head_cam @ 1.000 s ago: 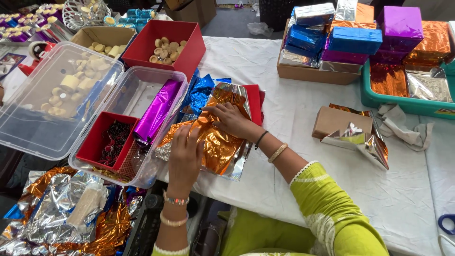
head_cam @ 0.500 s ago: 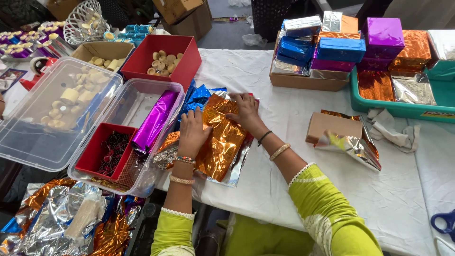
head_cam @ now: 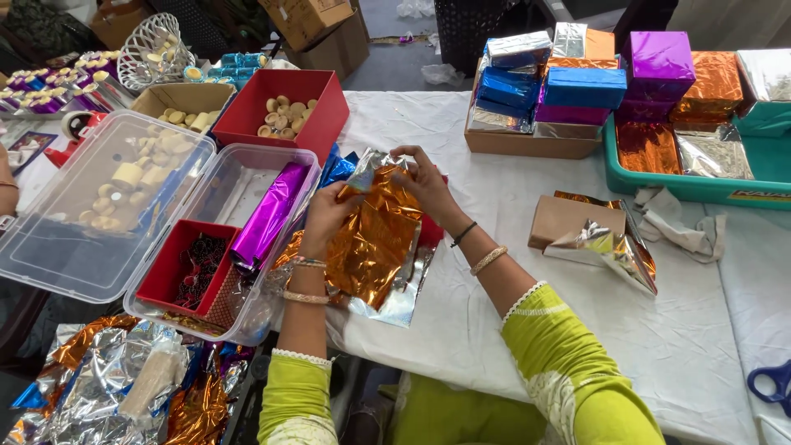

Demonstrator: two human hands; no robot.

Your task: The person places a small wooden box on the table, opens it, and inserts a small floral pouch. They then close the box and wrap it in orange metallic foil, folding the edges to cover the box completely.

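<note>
White cloth covers the table (head_cam: 577, 330), which fills most of the view. Along its far edge sit a teal tray (head_cam: 700, 185) of orange and silver foil sheets and a cardboard tray (head_cam: 531, 144) stacked with boxes wrapped in blue, purple, orange and silver foil. At the table's left edge a clear plastic bin (head_cam: 247, 177) lies with its lid (head_cam: 91, 214) swung open beside it; inside are a purple foil roll (head_cam: 268, 216) and a small red box (head_cam: 177, 268) of dark trinkets. Behind the bin stands a red box (head_cam: 288, 111) holding small round pieces.

Right of centre rests a brown cardboard box (head_cam: 564, 221), partly wrapped, with loose silver-and-orange foil (head_cam: 614, 247) trailing off it.

Before the person, an orange foil sheet (head_cam: 375, 239) (silver on its back) is lifted at its far end, its near end lying on the table over other foil sheets. The left hand (head_cam: 329, 216) pinches the sheet's upper left edge, fingers closed on it. The right hand (head_cam: 424, 181) grips the top edge just beside it, fingers closed on the foil.
</note>
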